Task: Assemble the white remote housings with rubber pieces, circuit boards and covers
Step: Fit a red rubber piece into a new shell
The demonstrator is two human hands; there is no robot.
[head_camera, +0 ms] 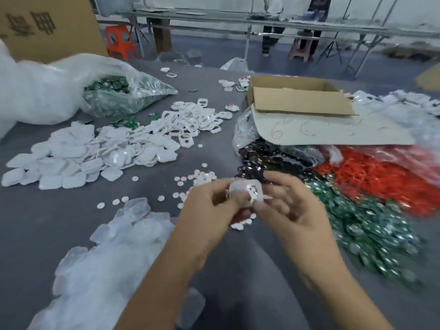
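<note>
One white remote housing (246, 192), blurred, pinched between left hand (209, 210) and right hand (290, 206) above the table (47, 215). Open-framed white housings (197, 120) heaped mid-table. Solid white covers (71, 158) piled leftward. Translucent rubber pieces (114, 246) heaped near left. Green circuit boards (371, 227) spread at right.

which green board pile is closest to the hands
The loose pile just right of the right hand, beside the red pieces; the bagged boards lie far back left.

left grip (204, 210) and right grip (292, 206) bare — forearms (154, 282) uncovered to the frame edge.
</note>
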